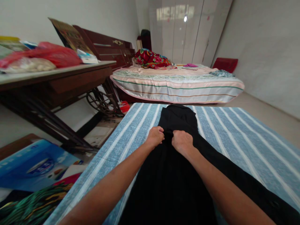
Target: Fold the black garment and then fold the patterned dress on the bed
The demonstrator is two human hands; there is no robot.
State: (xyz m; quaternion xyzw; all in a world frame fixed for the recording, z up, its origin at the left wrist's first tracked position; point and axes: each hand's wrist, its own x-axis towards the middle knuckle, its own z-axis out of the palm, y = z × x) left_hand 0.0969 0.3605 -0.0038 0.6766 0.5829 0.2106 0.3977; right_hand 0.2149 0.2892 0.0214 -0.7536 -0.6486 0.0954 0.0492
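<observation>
A black garment (168,187) lies lengthwise on a blue-and-white striped cloth (131,137). One long narrow part, like a sleeve or a leg, stretches off to the lower right; I cannot tell which. My left hand (155,136) is closed on the fabric, pinching it near the far end. Just beside it, my right hand (182,140) grips the same garment in a fist, with a small gap between the two hands. Beyond them the far end lies in a flat, slightly bunched shape. The fingertips are partly hidden by the hands and the dark cloth.
On the left stands an old treadle sewing machine table (77,75) with red plastic bags (56,54) on top. Below it are a blue box (39,164) and green cords (35,200). A bed (178,90) with a red floral bundle (152,58) stands behind, before white wardrobes (178,34).
</observation>
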